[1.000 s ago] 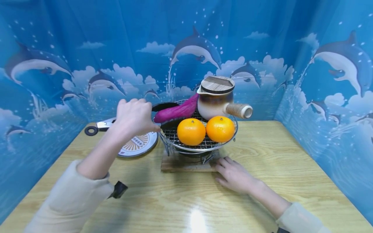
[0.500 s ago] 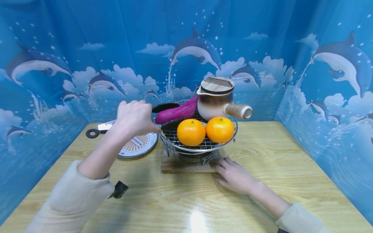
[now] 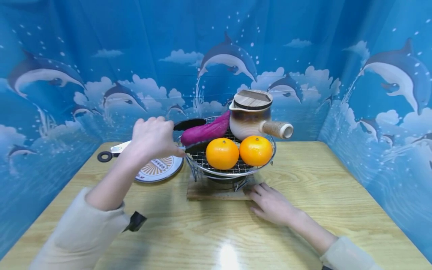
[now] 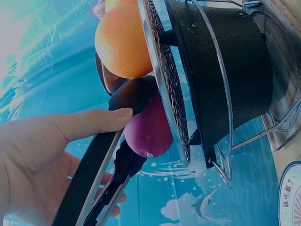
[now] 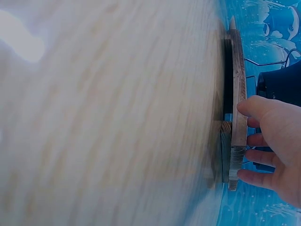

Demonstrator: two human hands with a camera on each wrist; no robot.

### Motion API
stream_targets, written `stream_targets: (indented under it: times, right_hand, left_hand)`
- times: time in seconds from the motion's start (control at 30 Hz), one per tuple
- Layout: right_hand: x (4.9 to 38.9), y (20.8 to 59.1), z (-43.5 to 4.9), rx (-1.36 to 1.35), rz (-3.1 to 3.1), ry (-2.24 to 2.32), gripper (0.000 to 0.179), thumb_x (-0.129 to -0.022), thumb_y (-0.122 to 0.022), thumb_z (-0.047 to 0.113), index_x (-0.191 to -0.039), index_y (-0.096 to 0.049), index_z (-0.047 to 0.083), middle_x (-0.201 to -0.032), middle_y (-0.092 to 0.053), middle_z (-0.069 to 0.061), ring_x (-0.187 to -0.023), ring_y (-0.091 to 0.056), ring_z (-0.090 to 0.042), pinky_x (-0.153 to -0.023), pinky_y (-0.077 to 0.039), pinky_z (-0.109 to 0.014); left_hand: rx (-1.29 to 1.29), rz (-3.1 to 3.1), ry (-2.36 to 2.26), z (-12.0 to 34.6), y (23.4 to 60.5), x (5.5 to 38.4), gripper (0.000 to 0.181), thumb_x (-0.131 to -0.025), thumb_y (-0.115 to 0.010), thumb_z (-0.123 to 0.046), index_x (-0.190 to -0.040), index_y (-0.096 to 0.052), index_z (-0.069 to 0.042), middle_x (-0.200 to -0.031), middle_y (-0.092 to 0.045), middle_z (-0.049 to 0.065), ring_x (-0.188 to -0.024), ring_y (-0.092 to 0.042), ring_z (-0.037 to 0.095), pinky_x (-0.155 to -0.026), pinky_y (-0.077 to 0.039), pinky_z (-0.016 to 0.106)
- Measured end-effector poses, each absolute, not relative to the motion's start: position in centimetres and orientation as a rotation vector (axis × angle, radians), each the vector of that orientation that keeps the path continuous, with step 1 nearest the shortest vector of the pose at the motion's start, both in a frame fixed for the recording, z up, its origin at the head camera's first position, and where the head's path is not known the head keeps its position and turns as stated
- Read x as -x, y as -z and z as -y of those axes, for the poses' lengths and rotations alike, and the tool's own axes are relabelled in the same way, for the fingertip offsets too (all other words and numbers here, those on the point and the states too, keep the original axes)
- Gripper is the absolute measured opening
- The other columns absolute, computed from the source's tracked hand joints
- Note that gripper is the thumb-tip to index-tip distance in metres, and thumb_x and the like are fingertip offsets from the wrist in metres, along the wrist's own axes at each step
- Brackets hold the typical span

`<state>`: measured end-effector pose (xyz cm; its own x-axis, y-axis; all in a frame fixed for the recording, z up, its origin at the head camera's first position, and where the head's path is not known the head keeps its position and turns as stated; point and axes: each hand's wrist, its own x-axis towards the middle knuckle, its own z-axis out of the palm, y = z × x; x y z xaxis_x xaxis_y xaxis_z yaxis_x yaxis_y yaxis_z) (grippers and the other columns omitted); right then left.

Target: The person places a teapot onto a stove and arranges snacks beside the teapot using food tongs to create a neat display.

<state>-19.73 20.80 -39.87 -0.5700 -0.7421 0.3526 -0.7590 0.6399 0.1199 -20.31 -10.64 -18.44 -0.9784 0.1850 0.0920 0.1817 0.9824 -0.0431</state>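
Observation:
My left hand (image 3: 153,138) holds a pair of black-tipped tongs (image 4: 94,174), thumb on one arm and fingers behind the other. The tongs' tips lie on either side of a purple sweet potato (image 3: 206,131); whether both touch it, I cannot tell. The sweet potato lies on a round wire grill rack (image 3: 236,173), against a clay pot (image 3: 248,122) with a wooden lid. Two oranges (image 3: 221,153) sit at the rack's front. Low on the right, my right hand (image 3: 273,204) grips the corner of the wooden base board (image 3: 216,194), thumb on its front edge, fingers along its side.
A black stove (image 4: 225,61) in a wire frame stands beneath the rack, on the board. Left of it lies a patterned plate (image 3: 158,168), partly behind my left arm. The tongs' ring end (image 3: 105,156) sticks out beyond my wrist. A dolphin-print curtain (image 3: 152,56) encloses the table.
My left hand and the tongs have shifted slightly left, while the sweet potato stays on the rack. My right hand keeps its place on the board.

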Motion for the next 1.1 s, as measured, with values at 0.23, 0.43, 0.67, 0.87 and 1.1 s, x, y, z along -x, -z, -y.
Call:
stream_targets:
  times: [0.23, 0.43, 0.67, 0.87, 1.1]
  right_hand:
    - [19.7, 39.9, -20.8, -1.185, 2.516, -0.053, 0.043, -0.078, -0.071, 0.028, -0.115, -0.062, 0.008, -0.114, -0.057, -0.010, -0.101, -0.054, -0.024, -0.084, -0.048, -0.038]
    - [19.6, 40.0, -20.8, -1.173, 2.514, -0.045, 0.040, -0.078, -0.071, 0.029, -0.112, -0.063, 0.009, -0.112, -0.057, -0.009, -0.099, -0.054, -0.023, -0.082, -0.049, -0.037]
    - [19.6, 40.0, -20.8, -1.173, 2.520, -0.024, 0.039, -0.078, -0.071, 0.030, -0.111, -0.064, 0.009, -0.110, -0.057, -0.008, -0.097, -0.054, -0.023, -0.081, -0.049, -0.037]
    - [19.7, 39.9, -20.8, -1.188, 2.505, -0.054, 0.041, -0.078, -0.071, 0.028, -0.113, -0.063, 0.009, -0.113, -0.058, -0.009, -0.100, -0.054, -0.025, -0.083, -0.049, -0.038]
    - [19.7, 39.8, -20.8, -1.195, 2.519, -0.052, 0.042, -0.079, -0.070, 0.028, -0.114, -0.062, 0.008, -0.115, -0.057, -0.010, -0.103, -0.054, -0.026, -0.086, -0.047, -0.039]
  left_hand:
    - [0.271, 3.038, -0.030, 11.5, 18.4, 20.1, 0.089, -0.062, -0.076, -0.058, -0.125, -0.052, 0.001, -0.114, -0.055, 0.020, -0.101, -0.049, 0.038, -0.088, -0.036, 0.057]
    - [0.235, 3.032, -0.029, 12.3, 18.1, 19.8, 0.096, -0.062, -0.075, -0.059, -0.131, -0.047, 0.001, -0.118, -0.053, 0.023, -0.104, -0.048, 0.041, -0.088, -0.036, 0.058]
    - [0.187, 3.006, 0.009, 13.5, 18.1, 19.5, 0.103, -0.061, -0.075, -0.059, -0.135, -0.041, 0.003, -0.128, -0.046, 0.029, -0.112, -0.043, 0.047, -0.090, -0.034, 0.061]
    - [0.153, 2.987, 0.079, 14.5, 18.1, 19.6, 0.105, -0.063, -0.074, -0.060, -0.137, -0.038, 0.005, -0.128, -0.043, 0.030, -0.112, -0.041, 0.048, -0.088, -0.035, 0.062]
    - [0.092, 2.952, 0.133, 16.1, 18.4, 20.0, 0.102, -0.066, -0.073, -0.058, -0.135, -0.038, 0.008, -0.124, -0.043, 0.032, -0.109, -0.041, 0.049, -0.085, -0.036, 0.062]
